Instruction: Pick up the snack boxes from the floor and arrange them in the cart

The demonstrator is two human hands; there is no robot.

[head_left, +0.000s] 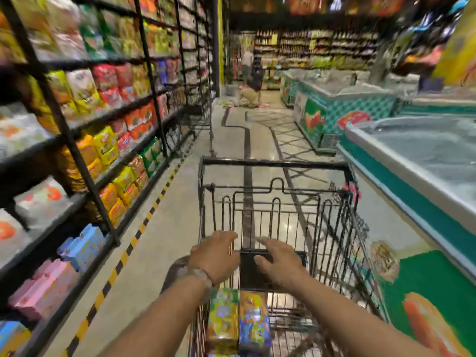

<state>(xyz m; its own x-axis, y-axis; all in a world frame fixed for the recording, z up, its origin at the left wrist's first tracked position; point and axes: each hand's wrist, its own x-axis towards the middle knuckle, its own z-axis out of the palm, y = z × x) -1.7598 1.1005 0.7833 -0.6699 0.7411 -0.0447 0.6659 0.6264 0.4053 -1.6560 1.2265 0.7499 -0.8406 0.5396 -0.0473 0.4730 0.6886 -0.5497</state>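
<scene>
Two snack boxes (238, 322) lie side by side in the near end of the cart (278, 164), so stacking looks begun, while the left hand (215, 256) and right hand (279, 261) hover open-fingered over the handle, holding nothing, with no boxes visible on the nearby floor (180, 222).

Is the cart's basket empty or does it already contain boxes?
Not empty: two snack boxes lie side by side at the near end of the cart; the far part shows only wire and floor.
</scene>
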